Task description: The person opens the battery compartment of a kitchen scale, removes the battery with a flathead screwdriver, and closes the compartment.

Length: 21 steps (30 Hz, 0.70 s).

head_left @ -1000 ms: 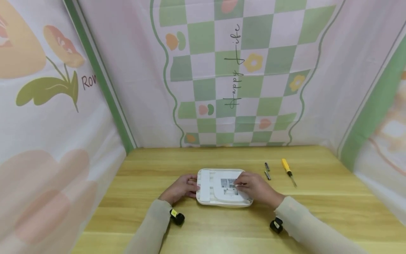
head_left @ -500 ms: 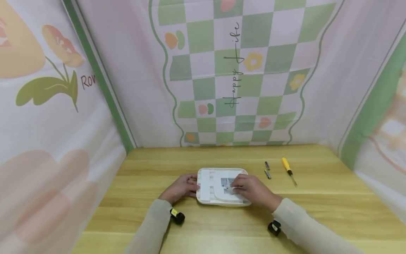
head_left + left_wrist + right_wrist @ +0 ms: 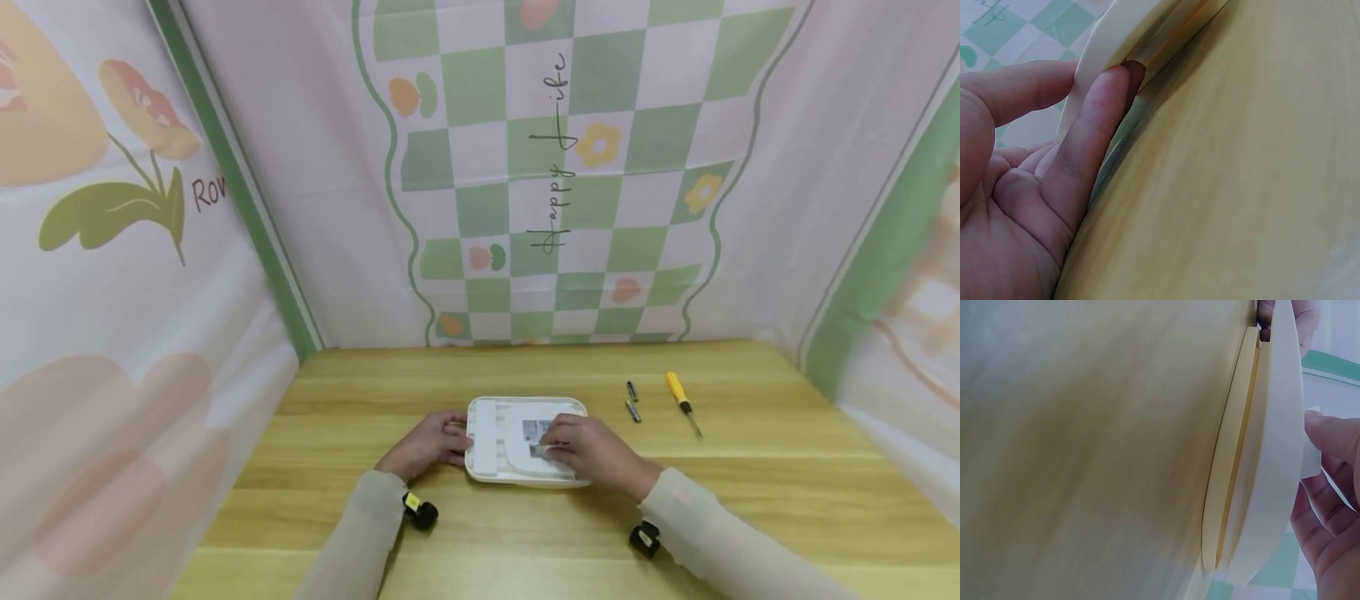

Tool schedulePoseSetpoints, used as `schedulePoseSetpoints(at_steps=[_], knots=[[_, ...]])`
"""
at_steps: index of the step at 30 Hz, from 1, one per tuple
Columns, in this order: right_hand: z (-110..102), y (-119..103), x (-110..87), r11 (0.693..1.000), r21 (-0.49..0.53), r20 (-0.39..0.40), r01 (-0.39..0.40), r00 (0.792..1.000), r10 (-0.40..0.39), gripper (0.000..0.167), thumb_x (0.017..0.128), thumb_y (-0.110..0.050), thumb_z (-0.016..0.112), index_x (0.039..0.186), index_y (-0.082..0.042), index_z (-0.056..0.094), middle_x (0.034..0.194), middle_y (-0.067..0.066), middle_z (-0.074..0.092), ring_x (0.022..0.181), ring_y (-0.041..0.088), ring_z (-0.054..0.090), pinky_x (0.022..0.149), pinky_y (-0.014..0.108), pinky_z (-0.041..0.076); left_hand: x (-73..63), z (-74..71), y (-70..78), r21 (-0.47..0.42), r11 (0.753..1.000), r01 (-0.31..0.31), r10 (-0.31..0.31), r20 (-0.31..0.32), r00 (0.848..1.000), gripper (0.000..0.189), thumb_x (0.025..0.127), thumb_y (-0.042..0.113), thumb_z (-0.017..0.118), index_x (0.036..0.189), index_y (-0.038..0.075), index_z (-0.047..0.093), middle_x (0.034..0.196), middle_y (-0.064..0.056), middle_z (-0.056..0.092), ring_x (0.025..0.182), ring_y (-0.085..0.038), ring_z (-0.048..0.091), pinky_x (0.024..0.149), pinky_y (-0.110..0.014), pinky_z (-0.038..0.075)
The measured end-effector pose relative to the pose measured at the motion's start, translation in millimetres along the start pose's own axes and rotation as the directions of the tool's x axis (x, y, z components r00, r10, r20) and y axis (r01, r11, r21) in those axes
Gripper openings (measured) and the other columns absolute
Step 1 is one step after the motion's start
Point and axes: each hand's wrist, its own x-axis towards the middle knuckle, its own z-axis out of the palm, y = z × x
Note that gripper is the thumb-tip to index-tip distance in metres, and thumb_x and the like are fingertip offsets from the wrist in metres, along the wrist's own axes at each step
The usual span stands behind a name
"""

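A flat white device [image 3: 487, 437] with rounded corners lies underside up on the wooden table, grey printed labels [image 3: 534, 431] on its middle. My left hand [image 3: 429, 440] grips its left edge; in the left wrist view, thumb and finger pinch the rim [image 3: 1094, 72]. Over the right part of the device, my right hand [image 3: 596, 454] pinches a small white battery cover [image 3: 1312, 453], which stands up from the surface in the right wrist view. The fingers hide most of the battery compartment from the head view.
Two small batteries [image 3: 633, 412] lie on the table to the right of the device. Farther right is a screwdriver with a yellow handle [image 3: 676, 387]. Patterned cloth [image 3: 495, 208] hangs behind the table and along both sides.
My right hand has shifted slightly left across the device, bringing the cover over the battery opening seen earlier. My left hand keeps its hold, and the batteries and screwdriver lie as before.
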Motion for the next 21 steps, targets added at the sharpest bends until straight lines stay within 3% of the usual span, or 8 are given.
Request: schedulePoseSetpoints(at_steps=[21], knots=[[-1.6, -5.9, 1.7, 0.998, -0.033, 0.057, -0.046, 0.997, 0.048, 0.015, 0.081, -0.008, 0.079, 0.093, -0.017, 0.075, 0.094, -0.011, 0.063, 0.087, 0.004, 0.060, 0.076, 0.025, 0.056, 0.6, -0.7, -1.0, 0.003, 1.000, -0.007, 0.007, -0.002, 1.000, 0.051, 0.089, -0.002, 0.067, 0.135, -0.007, 0.046, 0.101, -0.017, 0.066, 0.087, -0.028, 0.067, 0.076, -0.041, 0.059]])
